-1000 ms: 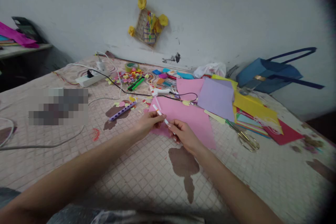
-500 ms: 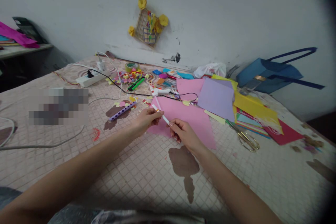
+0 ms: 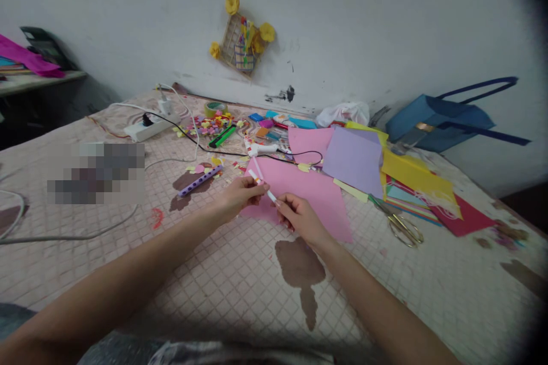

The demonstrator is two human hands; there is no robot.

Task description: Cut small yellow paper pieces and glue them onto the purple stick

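Both hands hold a thin white stick (image 3: 271,196), possibly a rolled paper tube, above a pink paper sheet (image 3: 317,199). My left hand (image 3: 245,190) pinches it near its upper end, thumb lying along it. At the lower end, my right hand (image 3: 296,212) grips it between thumb and fingers. A second pale strip rises beside the upper end; I cannot tell whether it is attached. Just beyond lies a white glue gun (image 3: 261,149) with a black cord. To the left of my left hand rests a purple stick with dark dots (image 3: 200,180).
Gold-handled scissors (image 3: 400,225) lie at right, near purple paper (image 3: 353,159) and yellow paper (image 3: 417,174). A blue bag (image 3: 440,120) stands behind. At left are a white power strip (image 3: 149,127), loose cables, and a green cutter (image 3: 222,137) beside colourful paper scraps (image 3: 205,124).
My left thumb has shifted slightly down along the white stick, toward my right hand. Everything else stays in place.
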